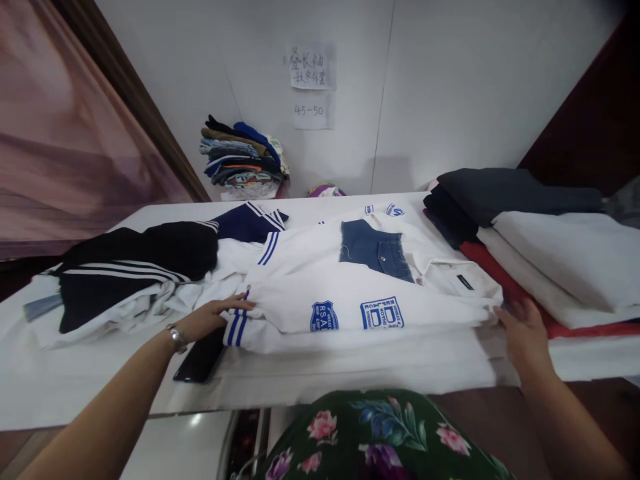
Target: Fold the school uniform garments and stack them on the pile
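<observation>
So the white jacket (293, 303) is lying across the middle of the surface (430, 373), right in front of the person, with the collar end to the right and the blue-striped end to the left. Makes sense imo, since both ends sit within easy reach.

The left hand (217, 317) has its fingers stretched out over the striped end. Looks like light pressure to keep that side flat, but I can't tell if the thumb is pinching underneath. The right hand (525, 337) seems to have the edge by the collar between thumb and fingers. One hand per end probably keeps the front edge straight and stops the cloth bunching. The denim patch (373, 247) faces up, and so does the label (465, 282) inside the neck.

There's a black phone (200, 360) just below the left hand, near the striped end, maybe just parked there.

Further out, a loose black garment (145, 253) lies on a rumpled heap to the left, while the pile (570, 250) on the right is flat and layered, so I'd guess the sides are kept separate on purpose. Behind the surface there's a taller stack (245, 160) near the wall, and two paper notes (313, 67) are up where they're easy to read.
</observation>
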A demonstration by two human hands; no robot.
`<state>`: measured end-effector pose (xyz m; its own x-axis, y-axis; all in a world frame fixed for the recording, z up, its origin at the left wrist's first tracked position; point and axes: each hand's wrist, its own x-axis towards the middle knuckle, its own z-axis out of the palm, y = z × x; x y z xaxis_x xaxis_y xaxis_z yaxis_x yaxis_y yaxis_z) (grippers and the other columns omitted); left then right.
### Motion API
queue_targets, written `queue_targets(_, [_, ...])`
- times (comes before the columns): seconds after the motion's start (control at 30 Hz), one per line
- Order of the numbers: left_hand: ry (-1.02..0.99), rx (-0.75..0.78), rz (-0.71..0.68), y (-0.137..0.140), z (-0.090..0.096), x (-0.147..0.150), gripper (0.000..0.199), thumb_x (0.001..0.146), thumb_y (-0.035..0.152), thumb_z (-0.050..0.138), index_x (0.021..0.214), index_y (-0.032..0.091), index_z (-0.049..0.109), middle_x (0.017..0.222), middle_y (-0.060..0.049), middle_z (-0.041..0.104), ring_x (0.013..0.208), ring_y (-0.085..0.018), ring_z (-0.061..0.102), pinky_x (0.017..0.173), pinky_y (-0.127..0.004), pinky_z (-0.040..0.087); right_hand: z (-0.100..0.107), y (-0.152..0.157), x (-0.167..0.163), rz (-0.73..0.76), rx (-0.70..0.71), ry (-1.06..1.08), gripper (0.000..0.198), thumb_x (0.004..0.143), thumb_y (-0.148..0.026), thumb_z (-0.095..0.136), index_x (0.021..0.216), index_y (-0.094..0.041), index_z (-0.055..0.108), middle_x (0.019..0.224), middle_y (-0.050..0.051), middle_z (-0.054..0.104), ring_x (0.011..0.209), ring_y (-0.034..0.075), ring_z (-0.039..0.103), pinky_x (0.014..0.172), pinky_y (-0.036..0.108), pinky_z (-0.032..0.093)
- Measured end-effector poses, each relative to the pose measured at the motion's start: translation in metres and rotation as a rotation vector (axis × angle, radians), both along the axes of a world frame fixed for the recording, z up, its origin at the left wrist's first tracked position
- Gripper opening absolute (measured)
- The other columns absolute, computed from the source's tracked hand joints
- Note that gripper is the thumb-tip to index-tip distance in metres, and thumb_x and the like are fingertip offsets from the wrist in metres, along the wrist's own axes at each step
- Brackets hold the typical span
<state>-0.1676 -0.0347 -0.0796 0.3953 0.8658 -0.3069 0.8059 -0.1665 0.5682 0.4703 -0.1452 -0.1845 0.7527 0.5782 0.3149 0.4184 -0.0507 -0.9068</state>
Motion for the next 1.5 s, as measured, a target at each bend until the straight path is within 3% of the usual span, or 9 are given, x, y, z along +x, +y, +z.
queue_targets(0.1, [0.051,-0.004,0.084,0.001,0.018,0.001,0.063,0.052,0.020,0.038,0.107,0.018,0.069,0.125,-0.001,0.062,0.126,-0.023,0.048,0.109,-0.037,0.032,0.020,-0.006,-0.022,0.099,-0.003,-0.342,0.051,0.077,-0.035,0.063,0.125,-0.020,0.055,0.135,0.014,0.051,0.128,0.027,0.045,0.110,0.046,0.032])
queue_targets(0.23, [0.208,0.247,0.255,0.001,0.032,0.027,0.054,0.064,0.021,0.039,0.110,0.020,0.068,0.119,-0.002,0.066,0.114,-0.022,0.058,0.102,-0.035,0.040,0.048,0.005,-0.074,0.453,0.074,-0.647,0.039,0.088,-0.031,0.051,0.126,-0.023,0.054,0.132,0.009,0.055,0.129,0.024,0.044,0.107,0.047,0.036])
queue_targets(0.33, [0.183,0.402,0.175,-0.003,0.015,0.063,0.043,0.080,0.032,0.038,0.111,0.022,0.066,0.121,-0.003,0.065,0.112,-0.020,0.058,0.100,-0.033,0.042,0.046,0.021,-0.101,0.614,-0.015,-0.777,0.042,0.091,-0.033,0.046,0.132,-0.024,0.049,0.138,0.010,0.050,0.134,0.025,0.036,0.109,0.051,0.031])
queue_targets(0.43, [0.221,0.476,-0.039,-0.010,-0.024,0.092,0.046,0.085,0.043,0.042,0.118,0.018,0.062,0.134,-0.009,0.055,0.125,-0.023,0.048,0.107,-0.038,0.036,0.026,0.033,-0.108,0.710,-0.278,-0.882,0.045,0.092,-0.043,0.044,0.132,-0.024,0.050,0.145,0.010,0.040,0.138,0.029,0.029,0.109,0.057,0.023])
queue_targets(0.6, [0.406,0.554,-0.064,-0.023,-0.074,0.106,0.049,0.090,0.042,0.040,0.132,0.019,0.051,0.144,-0.011,0.042,0.135,-0.027,0.034,0.110,-0.050,0.025,-0.002,0.034,-0.101,0.711,-0.425,-0.898,0.048,0.092,-0.048,0.041,0.133,-0.025,0.050,0.146,0.010,0.039,0.137,0.028,0.030,0.109,0.055,0.022])
queue_targets(0.87, [0.322,0.619,-0.145,-0.036,-0.062,0.093,0.056,0.086,0.052,0.047,0.132,0.020,0.051,0.145,-0.011,0.041,0.137,-0.029,0.031,0.111,-0.053,0.023,0.009,0.026,-0.097,0.737,-0.365,-0.832,0.046,0.092,-0.046,0.042,0.130,-0.022,0.053,0.145,0.010,0.041,0.137,0.028,0.030,0.110,0.054,0.024])
queue_targets(1.03, [0.268,0.710,-0.200,-0.044,-0.071,0.065,0.049,0.083,0.053,0.050,0.122,0.024,0.060,0.137,-0.009,0.051,0.130,-0.031,0.042,0.108,-0.053,0.031,0.014,-0.001,-0.072,0.653,-0.264,-0.895,0.039,0.091,-0.038,0.046,0.125,-0.022,0.057,0.139,0.009,0.049,0.137,0.027,0.031,0.111,0.054,0.021])
queue_targets(1.3, [0.267,0.724,-0.173,-0.028,-0.093,0.042,0.038,0.083,0.035,0.042,0.112,0.029,0.066,0.125,-0.003,0.062,0.120,-0.027,0.054,0.102,-0.048,0.042,0.001,-0.021,-0.034,0.474,-0.494,-0.823,0.040,0.092,-0.036,0.041,0.127,-0.023,0.056,0.141,0.008,0.047,0.136,0.028,0.033,0.107,0.058,0.024])
queue_targets(1.5, [0.198,0.697,-0.143,-0.034,-0.093,0.041,0.040,0.080,0.046,0.049,0.114,0.032,0.064,0.127,-0.003,0.061,0.122,-0.029,0.051,0.105,-0.049,0.039,0.004,-0.020,-0.029,0.490,-0.430,-0.767,0.039,0.091,-0.036,0.043,0.126,-0.024,0.057,0.140,0.009,0.048,0.136,0.029,0.032,0.107,0.058,0.026])
